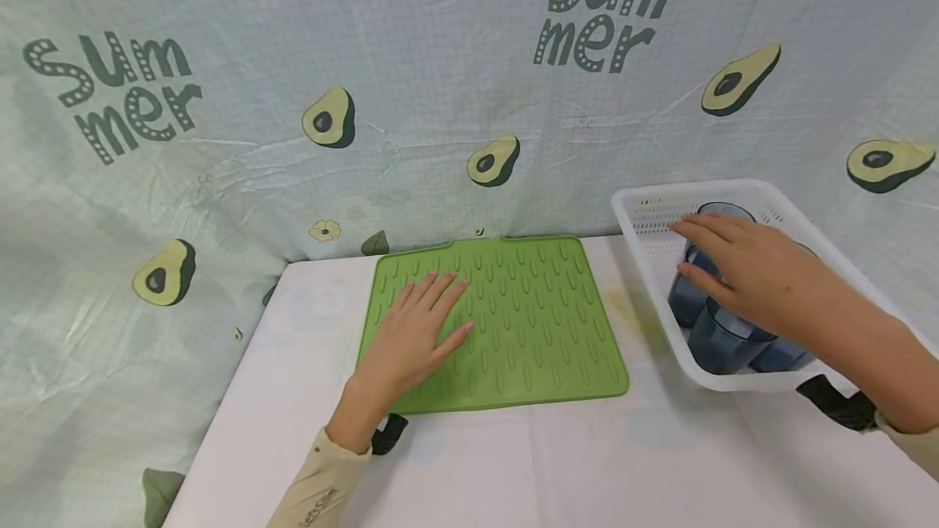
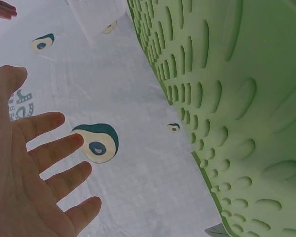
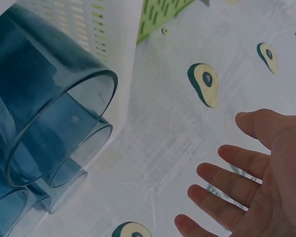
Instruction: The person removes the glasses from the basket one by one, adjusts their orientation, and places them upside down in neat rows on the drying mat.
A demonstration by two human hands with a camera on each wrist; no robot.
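My left hand (image 1: 412,341) is held over the left part of a green ridged silicone mat (image 1: 543,332), fingers extended and holding nothing. In the left wrist view a gap shows between that hand (image 2: 39,173) and the mat (image 2: 256,103). On the right, my right hand (image 1: 763,275) hovers above a white plastic basket (image 1: 741,383) with its fingers stretched out. Several blue transparent glasses (image 1: 719,345) stand inside the basket, partly hidden by that hand and forearm. The right wrist view shows glass rims (image 3: 113,81) apart from the right hand (image 3: 271,182).
A white cloth (image 1: 499,463) covers the table under the mat and basket. Behind them hangs a pale sheet (image 1: 411,47) printed with avocados and lettering. The basket stands to the right of the mat, near the table's back edge. Dark straps (image 1: 836,404) sit at the wrists.
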